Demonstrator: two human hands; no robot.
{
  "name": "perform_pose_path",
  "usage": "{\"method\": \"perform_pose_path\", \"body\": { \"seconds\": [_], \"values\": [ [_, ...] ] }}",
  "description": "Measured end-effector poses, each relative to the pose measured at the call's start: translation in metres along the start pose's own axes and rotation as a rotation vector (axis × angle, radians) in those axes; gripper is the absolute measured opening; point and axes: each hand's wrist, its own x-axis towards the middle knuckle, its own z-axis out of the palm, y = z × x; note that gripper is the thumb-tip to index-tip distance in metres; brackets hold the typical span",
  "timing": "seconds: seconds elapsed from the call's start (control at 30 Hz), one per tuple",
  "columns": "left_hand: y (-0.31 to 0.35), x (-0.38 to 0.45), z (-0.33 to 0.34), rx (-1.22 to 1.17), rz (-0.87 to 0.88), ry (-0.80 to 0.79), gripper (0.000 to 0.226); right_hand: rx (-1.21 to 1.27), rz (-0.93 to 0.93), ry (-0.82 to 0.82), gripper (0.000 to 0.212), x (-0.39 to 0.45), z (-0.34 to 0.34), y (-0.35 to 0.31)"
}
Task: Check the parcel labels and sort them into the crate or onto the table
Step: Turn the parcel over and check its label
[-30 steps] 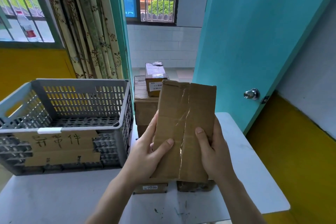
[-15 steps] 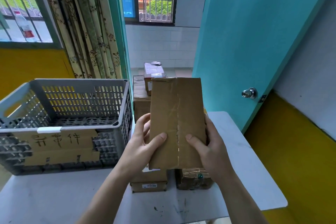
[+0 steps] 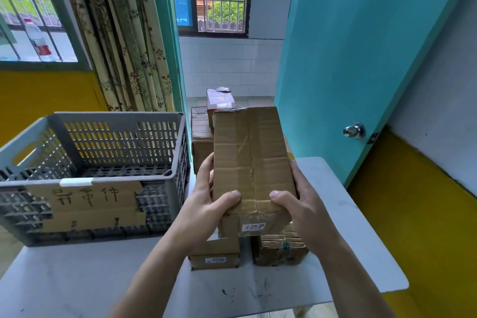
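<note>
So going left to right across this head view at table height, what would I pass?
Grey crate → left hand → held parcel → right hand → door knob.

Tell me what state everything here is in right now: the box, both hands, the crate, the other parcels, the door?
Held parcel: taped shut, lifted above the table.
Left hand: grips its left side.
Right hand: grips its right side.
Grey crate: upright, looks empty.
Two parcels beneath: resting on the table.
Teal door: open.

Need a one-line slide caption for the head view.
Both hands, left and right, hold a taped cardboard parcel above two smaller boxes on the table, beside the grey crate.
</note>
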Motion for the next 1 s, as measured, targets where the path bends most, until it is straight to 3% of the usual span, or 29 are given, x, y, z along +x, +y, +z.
{"method": "perform_pose_path", "body": {
  "seconds": [0.17,0.27,0.33,0.47,0.63,0.8,0.83,0.93,1.0],
  "values": [
    [0.002,-0.008,-0.010,0.111,0.018,-0.155,0.122,0.081,0.006,0.044,0.055,0.001,-0.003,-0.001],
    [0.002,-0.008,-0.012,0.226,0.074,-0.174,0.126,0.120,0.000,0.028,0.056,-0.006,-0.007,0.001],
    [0.003,-0.005,-0.012,0.250,0.119,-0.139,0.119,0.047,-0.041,-0.012,0.069,-0.011,-0.009,0.001],
    [0.001,0.002,-0.016,0.170,0.143,-0.031,0.096,-0.177,-0.055,-0.071,0.113,-0.013,-0.007,0.004],
    [-0.008,0.001,-0.005,0.223,0.158,0.047,0.082,-0.195,-0.027,0.005,0.103,-0.012,-0.004,0.011],
    [-0.008,-0.004,-0.005,0.151,0.136,-0.012,0.085,-0.105,-0.057,0.012,0.106,-0.013,-0.016,0.014],
    [-0.008,-0.004,-0.006,0.118,0.137,0.010,0.081,-0.047,-0.048,0.035,0.106,-0.014,-0.017,0.014],
    [-0.006,-0.002,-0.006,0.103,0.159,0.110,0.037,0.208,0.053,0.147,0.100,-0.011,-0.013,0.014],
    [-0.009,0.000,-0.005,0.139,0.135,0.112,0.035,0.261,0.080,0.193,0.093,-0.008,-0.010,0.016]
  ]
}}
